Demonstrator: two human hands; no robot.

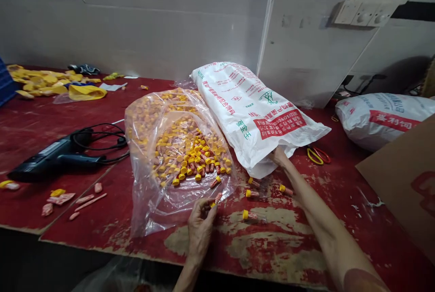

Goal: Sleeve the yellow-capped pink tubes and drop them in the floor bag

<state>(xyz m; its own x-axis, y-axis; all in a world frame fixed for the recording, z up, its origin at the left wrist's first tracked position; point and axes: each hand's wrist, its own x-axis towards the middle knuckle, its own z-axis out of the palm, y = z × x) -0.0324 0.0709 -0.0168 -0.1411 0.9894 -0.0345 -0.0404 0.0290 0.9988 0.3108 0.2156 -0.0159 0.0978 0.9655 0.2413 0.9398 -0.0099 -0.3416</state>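
My left hand point(200, 226) is closed on a small vial point(218, 198) with a yellow cap and a red-printed label, just above the table. Beside it lies a clear plastic bag point(146, 221), its mouth toward me, holding a heap of similar yellow-capped vials point(200, 151). My right hand point(279, 156) reaches into the open end of a white woven sack point(234, 101) printed in red and green; its fingers are hidden inside. Several loose capped vials, one of them a clear tube point(254, 216), lie on the table between my hands.
A dark heat gun point(57, 156) with its cord lies at left, near wrapper scraps point(61, 199). Yellow pieces point(44, 81) and a blue crate point(6, 83) are behind it. Scissors point(317, 156), another sack point(380, 117) and a cardboard box point(404, 178) are at right.
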